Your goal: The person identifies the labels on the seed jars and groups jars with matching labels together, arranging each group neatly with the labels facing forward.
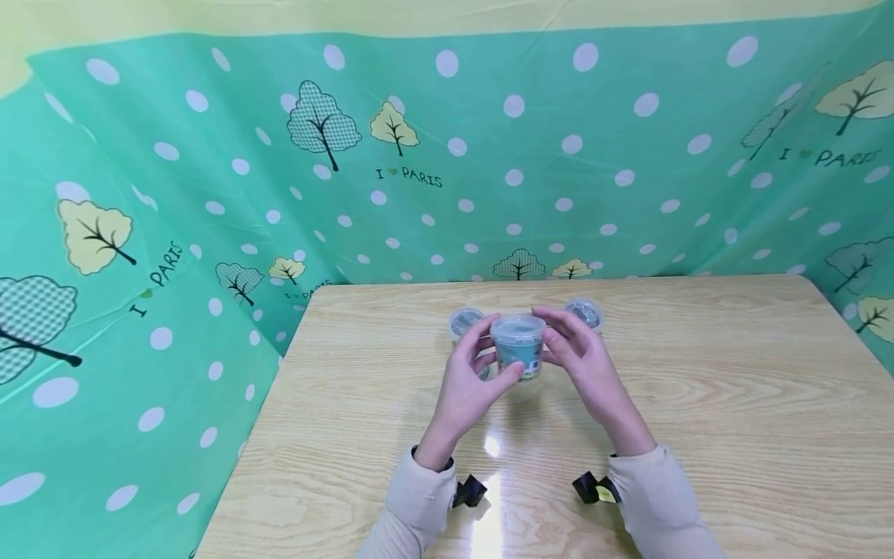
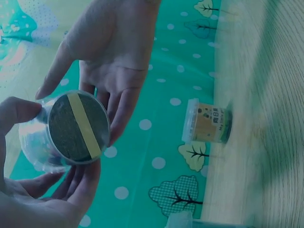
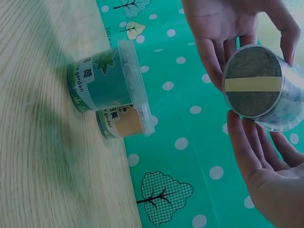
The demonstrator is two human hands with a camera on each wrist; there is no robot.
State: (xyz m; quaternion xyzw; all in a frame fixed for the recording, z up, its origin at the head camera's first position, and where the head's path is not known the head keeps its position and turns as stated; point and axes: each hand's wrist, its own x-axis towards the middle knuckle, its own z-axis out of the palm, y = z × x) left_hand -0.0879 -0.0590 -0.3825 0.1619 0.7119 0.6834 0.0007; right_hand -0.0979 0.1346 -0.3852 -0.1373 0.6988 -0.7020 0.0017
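Both hands hold one lidded clear plastic cup (image 1: 518, 348) with a blue-green label, raised over the table. My left hand (image 1: 466, 392) grips its left side, the thumb across the front and the fingers behind. On the other side my right hand (image 1: 587, 365) has its fingers round the back and its thumb by the rim. From below, the cup's dark base (image 2: 71, 128) shows a pale yellow strip across it. Behind the hands, two more lidded cups (image 1: 466, 320) (image 1: 585, 312) stand on the table. Another cup (image 1: 483, 373) is mostly hidden by the left hand.
The light wood table (image 1: 733, 388) reaches back to a green dotted cloth (image 1: 489, 155) with tree prints. In the right wrist view a green-labelled cup (image 3: 104, 78) stands in front of an orange-labelled cup (image 3: 126, 122). Black wrist mounts (image 1: 469, 491) sit at both sleeves.
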